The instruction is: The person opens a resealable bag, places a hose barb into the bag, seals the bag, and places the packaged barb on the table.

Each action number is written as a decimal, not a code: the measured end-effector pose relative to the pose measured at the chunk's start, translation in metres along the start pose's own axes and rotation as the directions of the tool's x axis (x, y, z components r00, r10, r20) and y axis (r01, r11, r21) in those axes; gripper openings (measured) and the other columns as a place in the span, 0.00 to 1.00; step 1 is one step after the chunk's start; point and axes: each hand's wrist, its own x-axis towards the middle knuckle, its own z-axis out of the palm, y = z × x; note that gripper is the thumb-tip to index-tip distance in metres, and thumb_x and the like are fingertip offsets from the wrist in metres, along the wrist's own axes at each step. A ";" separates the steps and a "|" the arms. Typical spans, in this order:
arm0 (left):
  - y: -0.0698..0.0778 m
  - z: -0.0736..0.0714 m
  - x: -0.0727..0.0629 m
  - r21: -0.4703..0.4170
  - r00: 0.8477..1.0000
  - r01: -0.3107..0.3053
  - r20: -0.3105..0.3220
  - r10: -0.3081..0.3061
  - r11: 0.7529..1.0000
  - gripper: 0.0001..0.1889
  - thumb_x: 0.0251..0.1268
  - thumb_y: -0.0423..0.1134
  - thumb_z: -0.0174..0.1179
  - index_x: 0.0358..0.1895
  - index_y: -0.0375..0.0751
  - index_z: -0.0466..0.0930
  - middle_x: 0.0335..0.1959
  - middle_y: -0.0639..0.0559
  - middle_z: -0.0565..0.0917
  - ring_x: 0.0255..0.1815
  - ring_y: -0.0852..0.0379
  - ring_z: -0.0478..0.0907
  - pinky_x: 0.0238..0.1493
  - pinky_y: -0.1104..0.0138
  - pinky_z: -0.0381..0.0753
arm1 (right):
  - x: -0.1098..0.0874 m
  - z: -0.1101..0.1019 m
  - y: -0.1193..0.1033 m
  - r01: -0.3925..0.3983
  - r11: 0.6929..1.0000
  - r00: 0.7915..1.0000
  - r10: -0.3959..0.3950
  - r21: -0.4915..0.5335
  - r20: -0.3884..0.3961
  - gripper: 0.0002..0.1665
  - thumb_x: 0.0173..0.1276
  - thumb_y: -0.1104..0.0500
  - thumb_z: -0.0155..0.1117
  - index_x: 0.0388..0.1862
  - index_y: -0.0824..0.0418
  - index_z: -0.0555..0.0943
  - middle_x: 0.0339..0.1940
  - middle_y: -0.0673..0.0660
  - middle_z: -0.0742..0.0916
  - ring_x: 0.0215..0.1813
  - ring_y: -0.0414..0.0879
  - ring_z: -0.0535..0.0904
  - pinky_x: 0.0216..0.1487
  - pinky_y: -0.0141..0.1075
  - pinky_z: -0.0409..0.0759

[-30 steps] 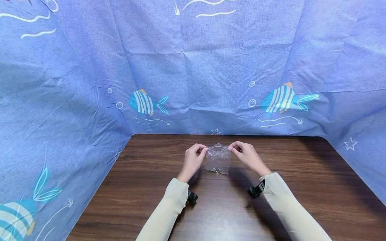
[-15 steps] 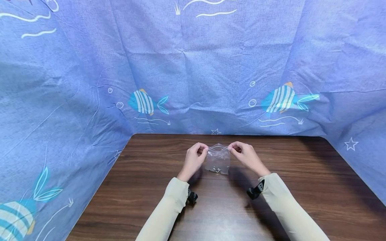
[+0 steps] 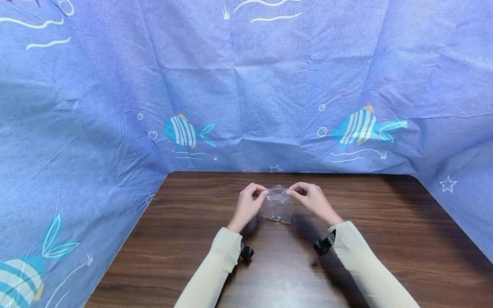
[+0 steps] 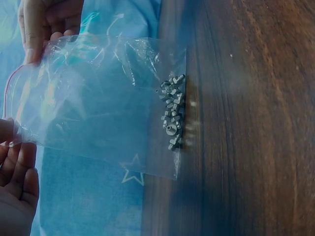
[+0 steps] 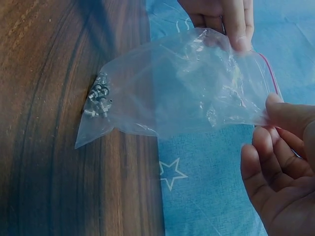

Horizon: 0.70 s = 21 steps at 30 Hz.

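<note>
A clear zip-lock bag with a red line along its mouth hangs between the two hands over the table. My left hand pinches one top corner between thumb and forefinger, and my right hand pinches the other. In the head view the mouth shows as a slightly parted curve. Small silvery screws or similar metal fittings lie heaped along the bag's bottom edge. The right wrist view shows these metal pieces too, gathered at the low end of the creased plastic.
The dark wood-grain table spreads out around both hands. Behind it and at its sides hangs a blue cloth printed with fish and stars. A black wrist camera sits under the right sleeve, and another camera under the left.
The right hand has shifted slightly left and the left hand slightly right, so the pinched corners are closer together. The bag has dipped slightly; both hands keep hold of it.
</note>
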 end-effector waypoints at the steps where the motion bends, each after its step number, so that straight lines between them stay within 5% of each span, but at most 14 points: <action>1: 0.000 0.000 0.000 -0.004 1.000 0.001 0.000 -0.001 1.000 0.04 0.62 0.34 0.63 0.33 0.36 0.84 0.27 0.47 0.80 0.30 0.60 0.73 0.34 0.75 0.73 | 0.000 0.001 0.000 0.002 1.000 1.000 -0.002 -0.001 -0.005 0.08 0.64 0.56 0.67 0.35 0.61 0.85 0.24 0.52 0.84 0.25 0.37 0.72 0.28 0.29 0.70; 13: -0.002 0.000 0.001 0.050 0.999 -0.029 0.020 0.028 0.998 0.03 0.62 0.33 0.62 0.32 0.37 0.83 0.26 0.49 0.79 0.29 0.60 0.72 0.33 0.73 0.71 | -0.003 0.007 0.000 0.024 1.000 0.999 -0.025 -0.007 -0.038 0.07 0.66 0.58 0.66 0.34 0.62 0.84 0.25 0.53 0.85 0.26 0.37 0.72 0.28 0.29 0.70; 21: -0.001 0.001 0.000 0.005 0.999 0.013 0.029 -0.013 1.000 0.03 0.61 0.32 0.62 0.35 0.37 0.84 0.27 0.47 0.79 0.30 0.59 0.72 0.33 0.75 0.69 | -0.002 0.007 0.003 0.008 1.000 1.000 -0.008 0.009 -0.013 0.08 0.67 0.57 0.65 0.36 0.62 0.84 0.27 0.53 0.85 0.27 0.38 0.72 0.29 0.28 0.70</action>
